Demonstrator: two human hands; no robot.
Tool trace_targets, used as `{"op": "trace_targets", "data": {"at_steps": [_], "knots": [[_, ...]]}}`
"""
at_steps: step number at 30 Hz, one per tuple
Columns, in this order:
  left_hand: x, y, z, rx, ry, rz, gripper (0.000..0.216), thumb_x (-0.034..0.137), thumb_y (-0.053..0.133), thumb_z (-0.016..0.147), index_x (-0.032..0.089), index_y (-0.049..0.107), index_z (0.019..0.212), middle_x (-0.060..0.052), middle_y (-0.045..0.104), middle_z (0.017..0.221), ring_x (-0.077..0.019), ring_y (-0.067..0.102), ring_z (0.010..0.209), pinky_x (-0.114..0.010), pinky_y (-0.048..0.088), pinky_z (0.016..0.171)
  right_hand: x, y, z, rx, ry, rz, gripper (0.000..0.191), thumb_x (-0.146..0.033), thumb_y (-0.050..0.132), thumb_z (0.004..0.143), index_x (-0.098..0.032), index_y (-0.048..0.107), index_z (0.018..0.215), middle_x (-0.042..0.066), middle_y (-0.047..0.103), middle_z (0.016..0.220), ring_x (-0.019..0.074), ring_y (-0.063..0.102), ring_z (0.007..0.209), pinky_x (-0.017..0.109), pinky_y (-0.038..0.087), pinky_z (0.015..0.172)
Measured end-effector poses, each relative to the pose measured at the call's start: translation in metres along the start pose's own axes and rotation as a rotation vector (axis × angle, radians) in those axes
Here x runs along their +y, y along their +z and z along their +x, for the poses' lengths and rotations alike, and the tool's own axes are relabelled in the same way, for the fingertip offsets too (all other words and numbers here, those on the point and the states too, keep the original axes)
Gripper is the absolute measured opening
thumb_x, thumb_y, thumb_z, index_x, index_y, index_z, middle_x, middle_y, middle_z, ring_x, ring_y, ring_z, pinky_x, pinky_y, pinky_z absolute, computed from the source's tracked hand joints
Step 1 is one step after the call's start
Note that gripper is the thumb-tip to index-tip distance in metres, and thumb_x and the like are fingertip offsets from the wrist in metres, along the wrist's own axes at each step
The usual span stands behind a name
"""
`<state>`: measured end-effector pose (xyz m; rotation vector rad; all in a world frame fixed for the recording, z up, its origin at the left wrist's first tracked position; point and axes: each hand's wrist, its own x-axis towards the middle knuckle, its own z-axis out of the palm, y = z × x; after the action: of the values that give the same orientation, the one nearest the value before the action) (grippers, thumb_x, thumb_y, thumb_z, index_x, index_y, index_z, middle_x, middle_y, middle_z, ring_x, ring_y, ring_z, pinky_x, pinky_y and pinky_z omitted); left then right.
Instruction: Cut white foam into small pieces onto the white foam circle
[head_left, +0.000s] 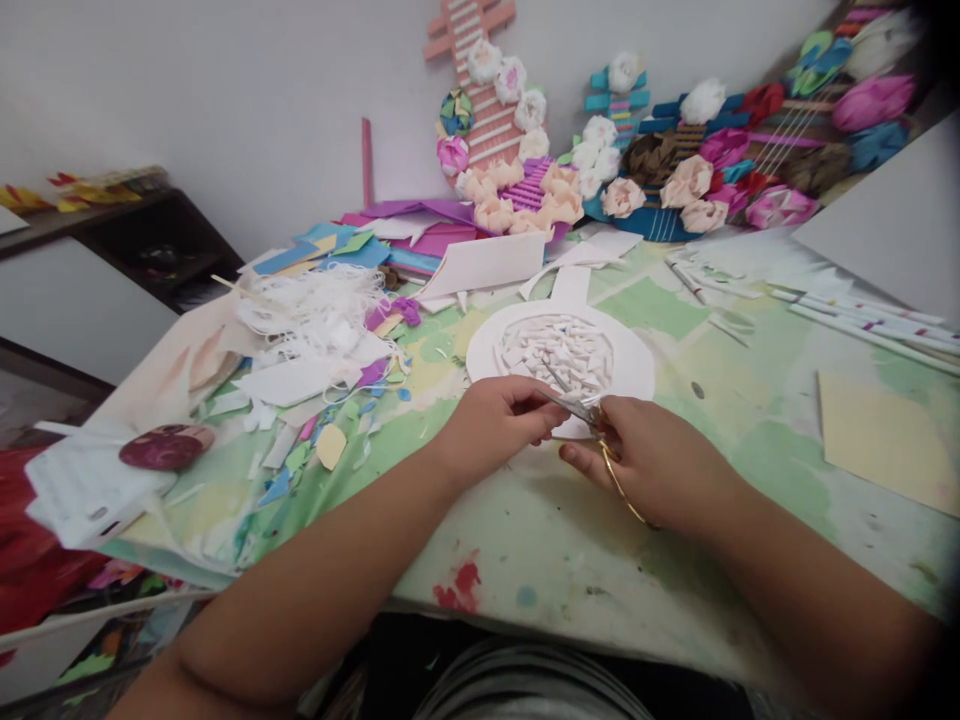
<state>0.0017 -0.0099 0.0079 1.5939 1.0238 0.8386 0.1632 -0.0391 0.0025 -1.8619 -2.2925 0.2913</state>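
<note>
My right hand (652, 450) grips a pair of scissors (611, 480) by its gold-coloured handles, with the metal blades pointing away and to the left. Close beside the blades, my left hand (495, 425) is closed in a pinch; whatever lies between its fingertips is too small to make out. Both hands are over the near edge of a round white card piece (634, 365) with a narrow strip at its far side. A heap of short white paper bits (555, 345) lies within a ring at its centre, partly hidden by my fingers and the blades.
Left of the card lie tangled white string (315, 310), coloured scraps (330, 445) and a dark red oval object (166, 447). Paper-flower decorations (517, 150) lean on the back wall. Thin paper rolls (870, 310) and a yellow sheet (885, 440) lie right.
</note>
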Motion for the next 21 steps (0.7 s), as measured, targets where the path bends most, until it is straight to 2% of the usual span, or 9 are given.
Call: {"op": "trace_targets", "data": {"at_steps": [4, 7, 14, 21], "knots": [[0.0024, -0.0014, -0.0008, -0.039, -0.01, -0.005, 0.011, 0.024, 0.054, 0.062, 0.017, 0.06, 0.067, 0.003, 0.052, 0.051, -0.0058, 0.047, 0.048, -0.018, 0.039, 0.05, -0.0007, -0.002, -0.0022, 0.002, -0.031, -0.002, 0.038, -0.055, 0.036, 0.067, -0.019, 0.045, 0.064, 0.003, 0.051, 0.062, 0.0135, 0.043, 0.054, 0.023, 0.023, 0.045], [0.0049, -0.0008, -0.003, -0.025, -0.009, 0.002, 0.01, 0.024, 0.054, 0.062, 0.017, 0.06, 0.066, 0.003, 0.052, 0.05, -0.0064, 0.047, 0.048, -0.018, 0.038, 0.05, -0.0026, -0.0037, -0.0043, -0.007, -0.042, 0.018, 0.038, -0.056, 0.036, 0.067, -0.019, 0.045, 0.065, 0.003, 0.052, 0.064, 0.0129, 0.043, 0.054, 0.023, 0.023, 0.045], [0.0091, -0.0007, -0.0073, 0.001, -0.013, 0.081, 0.012, 0.023, 0.05, 0.065, 0.016, 0.06, 0.064, 0.001, 0.052, 0.05, -0.0072, 0.047, 0.046, -0.019, 0.038, 0.047, -0.0056, -0.0069, -0.0078, -0.042, 0.012, -0.056, 0.044, -0.059, 0.031, 0.068, -0.019, 0.044, 0.055, 0.002, 0.049, 0.052, 0.0112, 0.039, 0.045, 0.023, 0.02, 0.041], [0.0092, 0.0019, -0.0036, -0.016, -0.104, -0.045, 0.015, 0.025, 0.051, 0.065, 0.014, 0.055, 0.056, 0.001, 0.051, 0.049, -0.0061, 0.046, 0.043, -0.018, 0.038, 0.044, -0.005, -0.009, -0.0063, -0.084, 0.041, -0.103, 0.049, -0.061, 0.026, 0.068, -0.02, 0.043, 0.047, 0.001, 0.047, 0.045, 0.0113, 0.035, 0.039, 0.023, 0.018, 0.038]]}}
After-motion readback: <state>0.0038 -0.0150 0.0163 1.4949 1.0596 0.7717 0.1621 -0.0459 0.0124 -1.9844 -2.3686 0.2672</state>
